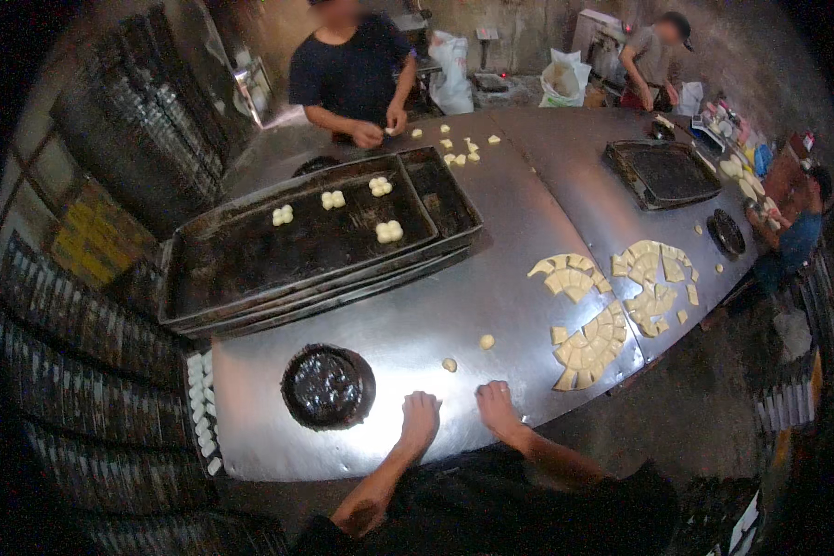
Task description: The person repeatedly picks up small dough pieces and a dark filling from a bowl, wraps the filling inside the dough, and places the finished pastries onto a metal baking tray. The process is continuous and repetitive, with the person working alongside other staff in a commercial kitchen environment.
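Note:
Both of my hands rest palm down on the metal worktable (pixel 403 313), close to its near edge. My left hand (pixel 420 415) has its fingers curled under. Across a small gap, my right hand (pixel 499 410) is bent in much the same way, with a ring on one finger. Whatever lies beneath either palm is hidden. Just beyond my fingers sit two dough balls, one nearer (pixel 449 365) and one farther (pixel 486 341). To the left of my left hand stands a round dark pan (pixel 328 386) with a glossy dark content. Cut dough pieces (pixel 591 347) are spread to the right.
Stacked baking trays (pixel 250 267) hold several clusters of dough balls. A co-worker (pixel 351 76) handles dough across the table, near scattered pieces. Another tray (pixel 664 174) and a dark round pan (pixel 726 233) lie right. Loaded racks (pixel 97 389) stand left. Other people work farther back.

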{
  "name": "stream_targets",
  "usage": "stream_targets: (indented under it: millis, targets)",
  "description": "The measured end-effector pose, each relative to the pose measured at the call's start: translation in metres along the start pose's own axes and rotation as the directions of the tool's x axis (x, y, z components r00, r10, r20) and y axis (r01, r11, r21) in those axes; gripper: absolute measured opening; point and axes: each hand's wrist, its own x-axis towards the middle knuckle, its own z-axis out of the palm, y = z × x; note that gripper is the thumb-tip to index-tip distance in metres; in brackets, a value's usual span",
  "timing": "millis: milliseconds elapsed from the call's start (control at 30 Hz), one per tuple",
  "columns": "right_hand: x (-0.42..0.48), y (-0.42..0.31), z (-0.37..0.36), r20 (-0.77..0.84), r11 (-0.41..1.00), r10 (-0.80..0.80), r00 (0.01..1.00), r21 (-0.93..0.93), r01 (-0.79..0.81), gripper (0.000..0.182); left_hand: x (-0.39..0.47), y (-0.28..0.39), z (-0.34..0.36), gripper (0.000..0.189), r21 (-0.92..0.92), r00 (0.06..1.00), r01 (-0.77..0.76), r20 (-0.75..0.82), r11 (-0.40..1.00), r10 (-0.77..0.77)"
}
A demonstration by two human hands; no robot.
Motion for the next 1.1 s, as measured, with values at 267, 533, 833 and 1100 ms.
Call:
stream_targets:
  millis: [267,533,833,1100]
  targets:
    - [0.026,-0.013,-0.045,-0.162,0.967,0.212,0.964,0.179,-0.183,0.011,0.042,-0.005,-0.016,0.021,-0.138,0.977,0.160,-0.121,0.977,-0.177]
    - [0.024,0.000,-0.071,-0.035,0.733,0.413,0.910,0.606,-0.309,0.037,0.017,0.015,-0.075,0.023,-0.494,0.946,0.047,-0.257,0.868,-0.198]
    - [0.088,-0.033,-0.101,-0.030,0.818,0.172,0.985,0.561,-0.126,0.038,0.160,0.060,-0.089,0.024,-0.405,0.944,-0.315,-0.224,0.859,0.240]
    - [0.018,0.001,-0.082,0.008,0.692,0.424,0.906,0.642,-0.330,0.019,0.157,0.091,-0.005,0.027,-0.527,0.985,-0.125,0.033,0.840,0.167]
